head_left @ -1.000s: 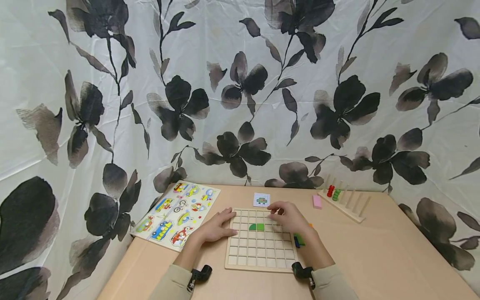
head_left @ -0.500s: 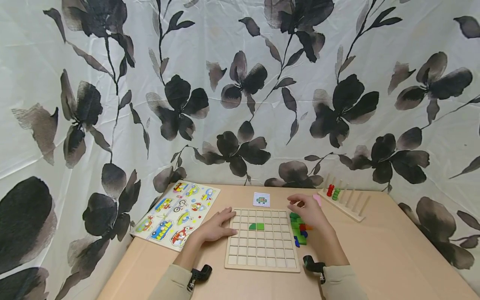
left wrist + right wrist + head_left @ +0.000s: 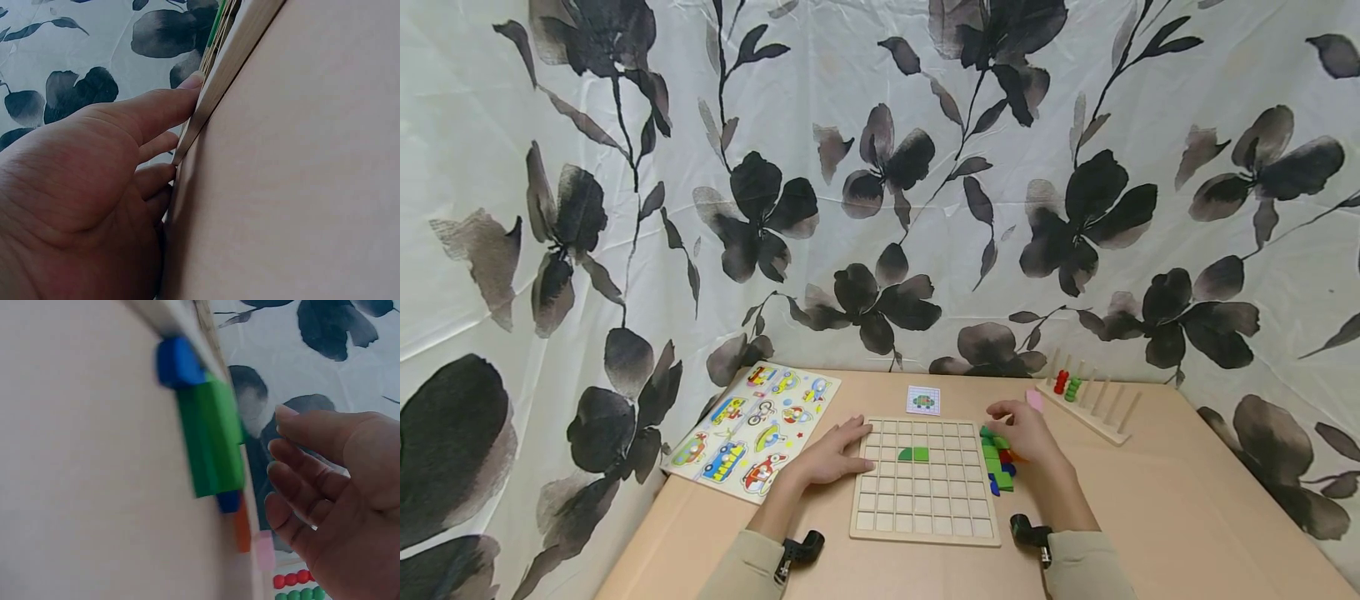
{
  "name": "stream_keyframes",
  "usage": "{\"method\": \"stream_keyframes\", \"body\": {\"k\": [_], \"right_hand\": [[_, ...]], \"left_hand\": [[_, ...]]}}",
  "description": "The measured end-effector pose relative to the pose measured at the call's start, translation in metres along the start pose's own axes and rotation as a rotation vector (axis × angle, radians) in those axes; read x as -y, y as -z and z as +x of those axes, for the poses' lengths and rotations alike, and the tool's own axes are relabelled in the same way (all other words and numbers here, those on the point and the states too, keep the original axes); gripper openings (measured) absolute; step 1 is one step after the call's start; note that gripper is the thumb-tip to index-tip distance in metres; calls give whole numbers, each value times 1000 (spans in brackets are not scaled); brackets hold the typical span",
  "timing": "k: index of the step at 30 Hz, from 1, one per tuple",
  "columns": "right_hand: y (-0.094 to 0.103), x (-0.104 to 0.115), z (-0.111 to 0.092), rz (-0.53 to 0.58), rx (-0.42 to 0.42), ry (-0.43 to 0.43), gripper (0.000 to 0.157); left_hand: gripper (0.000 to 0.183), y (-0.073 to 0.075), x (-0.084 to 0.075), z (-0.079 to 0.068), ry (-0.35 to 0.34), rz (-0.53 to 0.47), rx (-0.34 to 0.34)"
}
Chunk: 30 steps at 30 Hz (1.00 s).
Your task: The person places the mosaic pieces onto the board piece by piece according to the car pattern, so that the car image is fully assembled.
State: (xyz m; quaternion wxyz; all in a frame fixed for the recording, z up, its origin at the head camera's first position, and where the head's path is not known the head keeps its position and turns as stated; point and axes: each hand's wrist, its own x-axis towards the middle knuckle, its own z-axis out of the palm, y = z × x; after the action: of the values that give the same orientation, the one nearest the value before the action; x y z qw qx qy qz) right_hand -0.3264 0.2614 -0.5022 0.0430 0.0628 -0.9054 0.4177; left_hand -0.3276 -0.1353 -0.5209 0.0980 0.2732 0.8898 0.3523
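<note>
A wooden grid board (image 3: 925, 525) lies in front of the person in the head view. Two green pieces sit side by side in its cells, one quarter-round (image 3: 906, 454) and one square (image 3: 921, 454). My left hand (image 3: 829, 457) rests against the board's left edge, thumb and fingertips at the rim in the left wrist view. Over the far end of a cluster of coloured blocks (image 3: 997, 464), right of the board, hovers my right hand (image 3: 1026, 429). Its fingers are loosely bent with nothing between them in the right wrist view, beside a green block (image 3: 215, 437).
Behind the board lies a small picture card (image 3: 923, 400) with a green gridded figure. A pink block (image 3: 1035, 399) and a peg rack (image 3: 1097, 417) with red and green beads stand at the back right. A vehicle picture board (image 3: 752, 467) lies on the left.
My right hand has moved right, from over the board's upper right to the coloured blocks, uncovering that corner. The left hand and the two green pieces have stayed put.
</note>
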Motion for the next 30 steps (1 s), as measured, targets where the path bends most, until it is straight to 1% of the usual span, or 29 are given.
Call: {"method": "stream_keyframes", "body": {"k": [4,6,8,13,17,22,30], "right_hand": [[-5,-10,3,-22,58,65,30],[-6,-13,3,-47,84,122,29],[-7,-14,4,-73,90,141,29],[-8,-12,5,-104,101,108,29],[-10,-12,6,-117,120,110,27],[-13,-12,7,-121,108,76,23],[-14,-14,7,-115,101,65,16]], "left_hand": [[75,0,-1,0,-2,1,1],[75,0,-1,0,6,5,4],[75,0,-1,1,8,10,2],[75,0,0,2,17,7,-3],[75,0,1,3,23,-2,-3],[76,1,1,4,13,5,-7],[75,-1,0,2,22,9,-4]]}}
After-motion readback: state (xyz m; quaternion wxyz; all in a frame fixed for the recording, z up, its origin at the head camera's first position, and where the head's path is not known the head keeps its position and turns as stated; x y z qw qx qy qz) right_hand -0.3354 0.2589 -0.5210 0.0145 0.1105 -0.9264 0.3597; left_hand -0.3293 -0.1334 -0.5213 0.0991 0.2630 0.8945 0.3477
